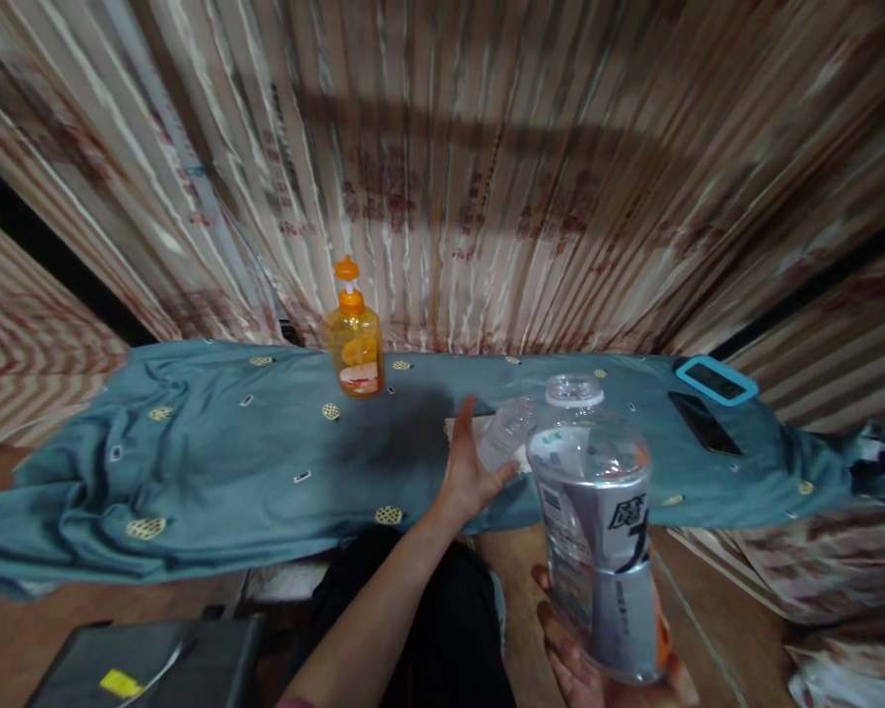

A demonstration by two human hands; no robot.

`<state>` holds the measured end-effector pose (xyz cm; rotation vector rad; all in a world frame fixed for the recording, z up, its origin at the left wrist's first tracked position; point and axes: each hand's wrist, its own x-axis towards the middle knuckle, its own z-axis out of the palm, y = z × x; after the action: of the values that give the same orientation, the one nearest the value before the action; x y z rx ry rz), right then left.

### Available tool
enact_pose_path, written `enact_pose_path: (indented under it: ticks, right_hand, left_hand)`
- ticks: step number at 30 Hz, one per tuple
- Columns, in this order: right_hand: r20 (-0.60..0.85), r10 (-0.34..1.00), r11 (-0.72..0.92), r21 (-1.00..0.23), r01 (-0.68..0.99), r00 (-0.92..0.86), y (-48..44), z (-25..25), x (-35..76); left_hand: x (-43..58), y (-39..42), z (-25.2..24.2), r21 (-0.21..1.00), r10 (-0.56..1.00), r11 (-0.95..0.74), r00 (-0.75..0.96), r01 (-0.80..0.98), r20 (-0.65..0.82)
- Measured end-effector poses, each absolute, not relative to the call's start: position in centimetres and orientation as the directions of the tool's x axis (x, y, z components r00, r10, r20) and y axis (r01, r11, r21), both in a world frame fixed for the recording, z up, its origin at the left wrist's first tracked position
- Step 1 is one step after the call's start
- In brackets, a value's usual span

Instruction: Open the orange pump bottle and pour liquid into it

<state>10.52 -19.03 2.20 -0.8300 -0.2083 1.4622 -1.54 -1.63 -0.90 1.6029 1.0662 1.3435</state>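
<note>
My right hand (582,654) is wrapped round the lower part of a large clear plastic bottle (597,531) with a silver label. The bottle is raised close to the camera, nearly upright, and its mouth has no cap. At the middle of the cloth, my left hand (473,470) has its thumb and fingers spread around the near end of a small clear plastic bottle (507,431). This smaller bottle is tilted over a white paper (453,430); whether the fingers press on it is hard to make out.
A blue-green cloth with pineapple prints (228,462) covers the narrow table. On it stand an orange pump bottle (357,354) at the back left, and a dark phone (704,423) beside a blue-framed device (717,381) at the right. Patterned curtains (428,197) hang behind. A dark box (162,659) is lower left.
</note>
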Motion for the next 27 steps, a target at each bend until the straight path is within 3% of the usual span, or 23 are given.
enact_pose_path:
  ticks: [4,8,11,14,18,27]
  right_hand:
    - [-0.306,0.950,-0.135,-0.572,-0.809,0.058,-18.6,1.2,9.9]
    - [-0.273,0.962,-0.161,-0.531,-0.832,-0.012,-17.0,0.0,8.0]
    - [-0.319,0.947,-0.211,-0.508,-0.835,-0.046,-15.4,-0.3,5.8]
    - [-0.347,0.932,-0.274,-0.491,-0.827,-0.103,-14.1,-0.5,4.0]
    - [-0.368,0.913,-0.346,-0.471,-0.812,-0.176,-12.9,-1.2,2.5]
    - [-0.240,0.895,-0.446,-0.498,-0.744,-0.375,-10.3,-1.1,-0.3]
  left_hand:
    - [-4.5,-4.6,0.2,0.956,0.959,-0.284,0.020,0.076,0.283]
    - [-6.9,-8.1,1.9,0.967,0.990,-0.117,0.050,-0.226,0.132]
    - [-8.0,-9.7,3.3,0.925,0.983,-0.111,0.095,-0.363,0.155]
    - [-8.7,-10.1,4.1,0.926,0.985,-0.081,0.114,-0.368,0.131]
    - [-9.6,-9.8,4.3,0.934,0.997,-0.073,0.003,-0.349,0.079]
    - [-11.8,-8.2,5.3,0.974,0.983,-0.014,-0.182,-0.228,-0.028]
